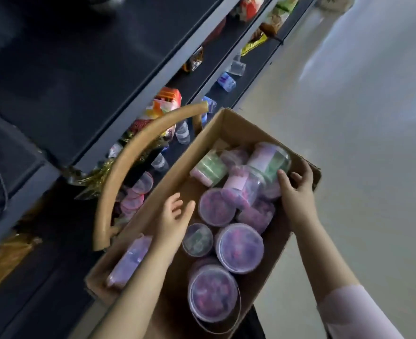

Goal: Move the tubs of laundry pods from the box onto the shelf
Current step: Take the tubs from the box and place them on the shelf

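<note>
Progress partial | box [238, 128] holds most tubs [240, 248]; few shelved tubs [138, 192] lie left of box | left hand [175, 216] relaxed, empty, over box | right hand [297, 189] curls round far-end tub [268, 162]

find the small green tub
Head view, centre: the small green tub sits in the cardboard box, between the left hand and a large purple tub.

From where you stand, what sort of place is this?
Probably a small shop aisle: dark shelves stocked with snack packs and small bottles, plus a cardboard box of tubs being unpacked.
</note>
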Motion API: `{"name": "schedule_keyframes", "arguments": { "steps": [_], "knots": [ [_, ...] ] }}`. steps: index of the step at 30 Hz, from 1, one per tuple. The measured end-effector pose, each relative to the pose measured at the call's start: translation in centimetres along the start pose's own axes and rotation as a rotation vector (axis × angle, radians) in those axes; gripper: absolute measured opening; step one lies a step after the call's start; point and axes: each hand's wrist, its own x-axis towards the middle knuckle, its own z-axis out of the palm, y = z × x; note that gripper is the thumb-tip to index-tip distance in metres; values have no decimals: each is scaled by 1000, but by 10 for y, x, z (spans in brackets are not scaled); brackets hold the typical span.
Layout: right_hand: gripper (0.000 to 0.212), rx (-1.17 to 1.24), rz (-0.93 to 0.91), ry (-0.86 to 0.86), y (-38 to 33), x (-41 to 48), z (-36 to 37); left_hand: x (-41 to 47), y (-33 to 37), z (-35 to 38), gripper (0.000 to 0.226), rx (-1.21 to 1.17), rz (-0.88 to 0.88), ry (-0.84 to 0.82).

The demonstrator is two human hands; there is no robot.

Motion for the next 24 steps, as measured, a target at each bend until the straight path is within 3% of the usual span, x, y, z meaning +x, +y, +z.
{"name": "schedule_keyframes", "arguments": {
  "steps": [6, 11, 14, 16, 20, 24],
  "knots": [
    [59, 35, 5, 83, 24, 46, 26, 66, -7, 48, 60, -209, -213, 62],
    [64, 57, 67, 67, 32, 60, 33, 124, -6, 75, 78, -236, -328, 57],
    [68, 47, 62, 78, 31, 63, 36, 146, -5, 92, 65, -302, -403, 52],
    [72, 50, 74, 90, 31, 64, 40, 152, -5, 99, 56, -360, -418, 66],
    [77, 99, 114, 114, 33, 67, 46, 150, -2, 103, 95, -424, -397, 83],
    [69, 190, 124, 100, 33, 64, 41, 143, 0, 98, 101, -388, -337, 149]
  ]
}}
